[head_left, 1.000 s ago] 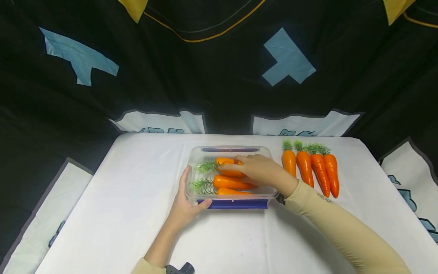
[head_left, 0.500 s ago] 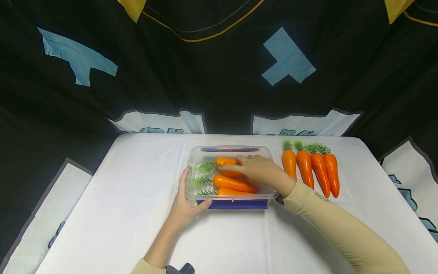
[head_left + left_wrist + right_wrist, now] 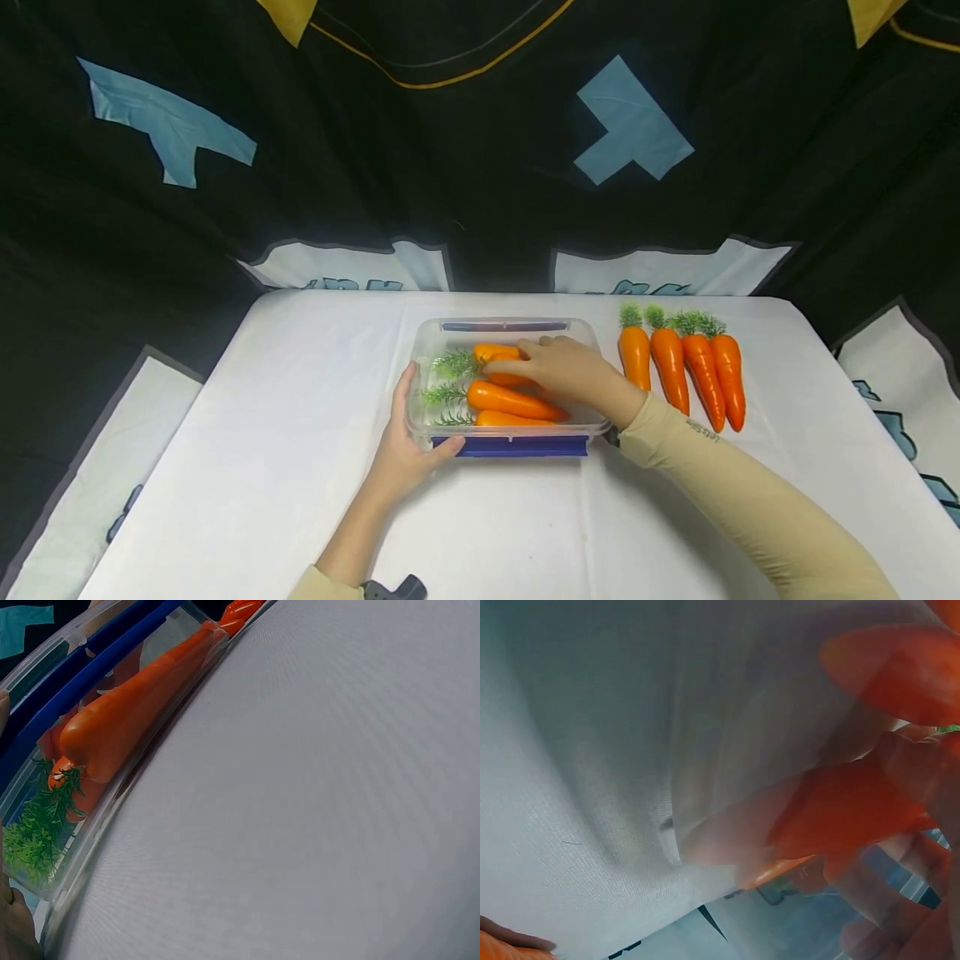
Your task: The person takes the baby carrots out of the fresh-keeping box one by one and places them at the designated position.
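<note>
A see-through plastic food container with blue clip flaps stands on the table, several glossy carrots lying in it, green tops to the left. My left hand holds its left end, thumb on the front wall and fingers along the side. Reaching in from the right, my right hand grips a carrot toward the back of the container; the hand hides much of it. Nearer the front lies another carrot. In the left wrist view a carrot shows through the container's wall.
Right of the container, several more carrots lie in a row, green tops away from me. The white table cover runs to a black curtain with blue patches at the back.
My right hand has shifted very slightly, baring a little more of the carrot in front of it. The left hand keeps its hold on the container.
</note>
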Demonstrator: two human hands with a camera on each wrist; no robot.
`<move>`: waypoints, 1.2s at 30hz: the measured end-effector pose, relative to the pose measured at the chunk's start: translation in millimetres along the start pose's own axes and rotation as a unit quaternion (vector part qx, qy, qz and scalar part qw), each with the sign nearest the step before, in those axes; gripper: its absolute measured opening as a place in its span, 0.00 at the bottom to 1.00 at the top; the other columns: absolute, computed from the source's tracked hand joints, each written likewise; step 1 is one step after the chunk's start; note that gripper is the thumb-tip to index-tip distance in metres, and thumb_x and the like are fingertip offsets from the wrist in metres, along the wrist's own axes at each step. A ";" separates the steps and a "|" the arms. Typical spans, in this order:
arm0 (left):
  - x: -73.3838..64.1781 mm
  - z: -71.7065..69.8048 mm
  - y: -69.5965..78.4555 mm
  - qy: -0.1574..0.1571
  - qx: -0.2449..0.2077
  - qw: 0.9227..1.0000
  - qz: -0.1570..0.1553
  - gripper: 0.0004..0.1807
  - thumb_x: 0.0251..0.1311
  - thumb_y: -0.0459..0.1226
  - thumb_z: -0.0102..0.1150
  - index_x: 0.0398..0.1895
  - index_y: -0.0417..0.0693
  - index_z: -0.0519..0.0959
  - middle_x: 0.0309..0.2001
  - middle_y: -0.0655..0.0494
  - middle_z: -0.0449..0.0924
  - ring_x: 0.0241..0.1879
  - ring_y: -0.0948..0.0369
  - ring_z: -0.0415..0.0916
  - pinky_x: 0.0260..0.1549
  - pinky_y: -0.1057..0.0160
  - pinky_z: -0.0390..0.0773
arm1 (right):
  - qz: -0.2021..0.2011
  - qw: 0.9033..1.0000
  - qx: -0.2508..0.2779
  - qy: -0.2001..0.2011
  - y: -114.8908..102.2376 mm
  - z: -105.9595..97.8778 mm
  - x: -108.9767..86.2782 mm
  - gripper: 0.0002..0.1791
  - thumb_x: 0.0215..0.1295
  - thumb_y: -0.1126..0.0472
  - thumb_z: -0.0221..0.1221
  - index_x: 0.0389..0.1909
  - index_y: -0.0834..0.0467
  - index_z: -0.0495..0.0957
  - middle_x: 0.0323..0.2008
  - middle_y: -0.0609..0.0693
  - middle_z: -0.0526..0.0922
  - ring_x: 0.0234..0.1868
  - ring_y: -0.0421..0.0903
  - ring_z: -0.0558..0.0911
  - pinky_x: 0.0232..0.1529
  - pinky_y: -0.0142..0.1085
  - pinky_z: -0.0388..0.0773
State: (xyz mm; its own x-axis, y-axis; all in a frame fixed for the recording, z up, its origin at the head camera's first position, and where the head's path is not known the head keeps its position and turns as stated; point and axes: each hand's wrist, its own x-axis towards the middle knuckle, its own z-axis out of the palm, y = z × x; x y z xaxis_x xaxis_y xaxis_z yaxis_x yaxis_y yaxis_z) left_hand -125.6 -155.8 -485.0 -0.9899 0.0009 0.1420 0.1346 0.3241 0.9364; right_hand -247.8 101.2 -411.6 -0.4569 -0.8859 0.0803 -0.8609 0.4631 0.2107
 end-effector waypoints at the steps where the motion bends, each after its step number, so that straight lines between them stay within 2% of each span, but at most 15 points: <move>1: 0.1 0.0 -0.1 0.000 0.000 1.000 0.000 0.65 0.46 0.45 0.77 0.79 0.75 0.38 0.81 0.55 0.42 0.77 0.41 0.47 0.67 0.27 0.51 | -0.001 1.000 -0.004 0.004 0.1 0.1 0.2 0.34 0.66 0.66 0.60 0.64 0.30 0.65 0.37 0.49 0.78 0.22 0.46 0.75 0.25 0.33 0.78; 5: 0.8 0.0 -0.5 0.001 -0.004 1.000 0.003 0.65 0.47 0.44 0.77 0.79 0.74 0.38 0.81 0.56 0.42 0.78 0.42 0.46 0.68 0.27 0.50 | -0.001 1.000 -0.014 0.013 0.1 0.1 0.1 0.33 0.66 0.67 0.59 0.63 0.30 0.65 0.36 0.49 0.77 0.20 0.46 0.73 0.21 0.31 0.74; 10: 1.7 0.5 -1.1 0.000 -0.010 1.000 0.006 0.65 0.47 0.43 0.77 0.79 0.74 0.39 0.81 0.56 0.42 0.77 0.42 0.47 0.68 0.28 0.50 | 0.004 1.000 -0.015 0.005 -0.6 -1.5 -1.1 0.39 0.65 0.69 0.59 0.68 0.29 0.62 0.38 0.51 0.78 0.21 0.46 0.75 0.19 0.30 0.75; 15: 2.1 0.4 -1.0 0.000 -0.017 1.000 0.010 0.65 0.47 0.43 0.77 0.79 0.72 0.39 0.81 0.58 0.42 0.78 0.43 0.47 0.69 0.28 0.49 | 0.026 0.999 0.035 -0.015 0.7 -2.6 -1.6 0.43 0.63 0.68 0.62 0.71 0.28 0.60 0.45 0.52 0.79 0.28 0.50 0.81 0.27 0.36 0.83; 19: 1.3 0.2 0.1 0.000 -0.013 1.000 0.006 0.65 0.47 0.44 0.77 0.79 0.73 0.38 0.81 0.60 0.42 0.78 0.43 0.47 0.69 0.28 0.50 | 0.040 0.995 0.090 -0.023 3.7 -4.3 -2.2 0.40 0.64 0.67 0.62 0.70 0.31 0.62 0.52 0.52 0.80 0.35 0.51 0.83 0.35 0.41 0.86; 23: 0.2 0.0 2.1 0.002 0.002 1.000 -0.005 0.65 0.46 0.47 0.77 0.78 0.77 0.38 0.81 0.59 0.41 0.78 0.43 0.46 0.68 0.26 0.50 | 0.061 0.989 0.130 -0.021 7.7 -6.2 -3.2 0.33 0.70 0.64 0.58 0.70 0.33 0.63 0.48 0.48 0.79 0.35 0.47 0.81 0.38 0.37 0.84; 26: -0.4 -0.1 3.3 0.003 0.012 1.000 -0.010 0.65 0.46 0.48 0.77 0.78 0.79 0.38 0.81 0.57 0.41 0.77 0.42 0.47 0.67 0.26 0.51 | 0.069 0.987 0.146 -0.009 10.4 -6.7 -4.1 0.32 0.70 0.63 0.57 0.69 0.35 0.63 0.45 0.46 0.77 0.34 0.45 0.79 0.38 0.34 0.82; 31: -1.2 0.0 3.7 0.004 0.009 1.000 -0.013 0.65 0.46 0.48 0.78 0.78 0.79 0.38 0.81 0.56 0.42 0.77 0.43 0.48 0.67 0.27 0.52 | 0.056 0.986 0.157 0.022 12.3 -6.0 -5.9 0.41 0.59 0.67 0.67 0.70 0.41 0.62 0.49 0.48 0.79 0.38 0.46 0.82 0.43 0.36 0.85; 36: -1.3 0.0 3.4 0.004 0.006 1.000 -0.015 0.65 0.46 0.48 0.78 0.78 0.80 0.38 0.81 0.57 0.42 0.77 0.43 0.48 0.67 0.27 0.52 | 0.091 0.977 0.193 0.030 10.9 -8.9 -5.2 0.48 0.53 0.64 0.73 0.71 0.40 0.59 0.58 0.48 0.77 0.50 0.48 0.82 0.53 0.43 0.84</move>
State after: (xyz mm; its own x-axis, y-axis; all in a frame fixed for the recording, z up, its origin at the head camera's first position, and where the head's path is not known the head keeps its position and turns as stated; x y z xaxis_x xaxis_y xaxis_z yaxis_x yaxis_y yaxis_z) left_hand -123.9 -154.7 -482.0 -0.9931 -0.0161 0.1161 0.1040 0.3358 0.9362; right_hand -252.9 110.7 -401.1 -0.6067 -0.7824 0.1409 -0.7919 0.5792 -0.1935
